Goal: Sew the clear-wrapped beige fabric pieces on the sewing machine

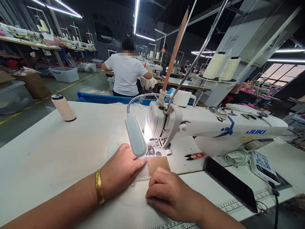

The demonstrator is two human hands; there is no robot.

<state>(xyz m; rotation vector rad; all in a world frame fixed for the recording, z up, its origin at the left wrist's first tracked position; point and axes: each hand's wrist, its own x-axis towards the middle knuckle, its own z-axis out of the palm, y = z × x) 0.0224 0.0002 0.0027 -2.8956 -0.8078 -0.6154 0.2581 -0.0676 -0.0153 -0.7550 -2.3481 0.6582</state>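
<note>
A thin, sheer whitish fabric [142,175] lies on the sewing machine bed before the needle area. My left hand [120,168], with a gold bracelet at the wrist, rests flat on its left side. The thumb stretches toward the fabric, while some fingertips are hidden behind the grey lamp [136,135]. A flat tan square piece [157,163] lies between my hands, close to the presser foot [151,151]. My right hand [170,194] is closed, with curled fingers pinching the near edge of the fabric beside the tan piece.
The white sewing machine [214,124] spans the right side. Thread snips [194,156], a black phone [230,183] and a coiled cable [237,158] lie right of my hands. A thread cone [64,108] stands far left. A person in a white shirt [126,74] sits ahead.
</note>
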